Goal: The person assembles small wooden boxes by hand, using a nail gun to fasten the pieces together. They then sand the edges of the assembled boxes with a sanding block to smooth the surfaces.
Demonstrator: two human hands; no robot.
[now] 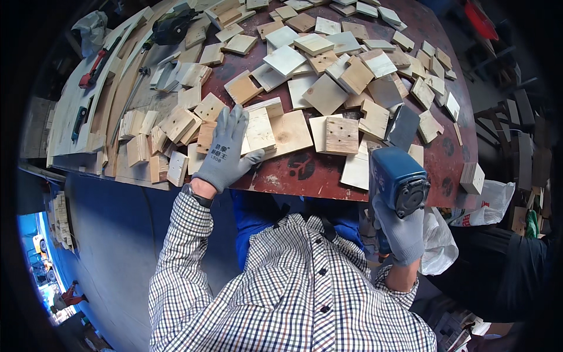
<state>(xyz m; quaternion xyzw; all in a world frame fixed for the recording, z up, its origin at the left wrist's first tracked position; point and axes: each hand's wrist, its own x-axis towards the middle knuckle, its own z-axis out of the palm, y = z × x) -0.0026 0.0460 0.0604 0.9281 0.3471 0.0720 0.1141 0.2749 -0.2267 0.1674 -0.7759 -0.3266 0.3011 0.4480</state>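
Left hand [226,154] rests spread against wooden blocks [258,130]; right hand [403,233] clasps a blue tool [392,167].

One head-worn fisheye looks steeply down from above the left grip [225,150] and right grip [403,233], near, covering the counter [321,183] beyond.

Dark print [220,151] in lines of characters, letters and digits on the left glove [226,144], red lettering [474,218] in a white bag's folds [495,202], pale marks [376,176], too small to read, on the blue tool [397,167]
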